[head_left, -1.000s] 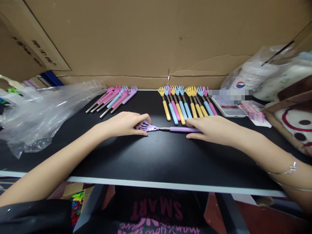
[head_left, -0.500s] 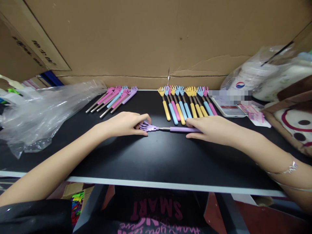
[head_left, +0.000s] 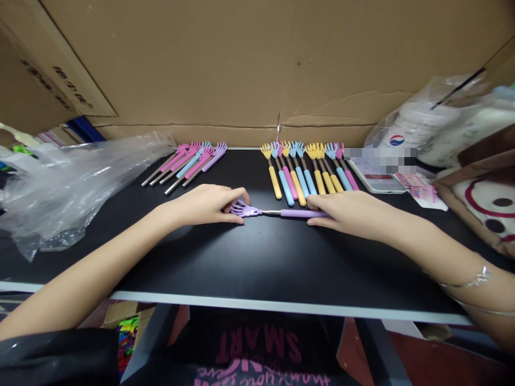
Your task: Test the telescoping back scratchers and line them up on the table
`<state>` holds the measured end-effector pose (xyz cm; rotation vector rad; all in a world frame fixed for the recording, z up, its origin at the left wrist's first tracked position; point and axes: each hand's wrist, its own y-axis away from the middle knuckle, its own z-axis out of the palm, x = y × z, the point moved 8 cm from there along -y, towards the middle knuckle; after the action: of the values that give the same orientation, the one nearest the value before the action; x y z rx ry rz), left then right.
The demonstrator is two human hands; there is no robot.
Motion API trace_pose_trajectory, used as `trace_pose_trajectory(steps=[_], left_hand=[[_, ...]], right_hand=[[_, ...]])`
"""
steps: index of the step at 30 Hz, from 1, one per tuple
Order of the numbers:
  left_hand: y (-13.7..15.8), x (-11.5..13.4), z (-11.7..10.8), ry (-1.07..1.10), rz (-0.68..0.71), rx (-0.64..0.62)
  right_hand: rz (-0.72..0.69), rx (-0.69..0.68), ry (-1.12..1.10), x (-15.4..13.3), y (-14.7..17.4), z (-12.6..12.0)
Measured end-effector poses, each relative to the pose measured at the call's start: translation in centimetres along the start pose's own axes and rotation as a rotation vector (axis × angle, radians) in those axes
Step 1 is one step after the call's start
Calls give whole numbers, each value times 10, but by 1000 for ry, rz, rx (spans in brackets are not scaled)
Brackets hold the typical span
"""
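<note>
A purple back scratcher (head_left: 272, 213) lies crosswise over the black tabletop in front of me. My left hand (head_left: 213, 205) pinches its claw-shaped head between thumb and fingers. Around the far end of its purple handle, my right hand (head_left: 341, 214) is closed, hiding the tip. A short stretch of metal rod shows between head and handle. Beyond my right hand, several back scratchers (head_left: 300, 174) in yellow, blue and pink lie in a row, handles towards me. Past my left hand rests another group of back scratchers (head_left: 189, 163), pink, blue and purple, with their metal rods pointing towards me.
Crumpled clear plastic bags (head_left: 72, 187) cover the table's left side. At right are a phone (head_left: 378, 179), a card with pink printing (head_left: 426, 195), a bagged white cup (head_left: 418, 123) and a brown cloth item (head_left: 478, 198). A cardboard wall (head_left: 225, 64) stands behind the table.
</note>
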<state>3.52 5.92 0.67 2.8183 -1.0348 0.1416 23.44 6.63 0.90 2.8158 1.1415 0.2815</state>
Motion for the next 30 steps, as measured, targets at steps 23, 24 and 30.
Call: trace_pose_trajectory(steps=[23,24,30], left_hand=[[1,1,0,1,-14,-4],[1,2,0,0,-12,-3],[0,1,0,-5,-10,-1]], right_hand=[[-24,49,50,-3,0,1],[-18,45,55,-3,1,1],[-9,54,82,-5,1,3]])
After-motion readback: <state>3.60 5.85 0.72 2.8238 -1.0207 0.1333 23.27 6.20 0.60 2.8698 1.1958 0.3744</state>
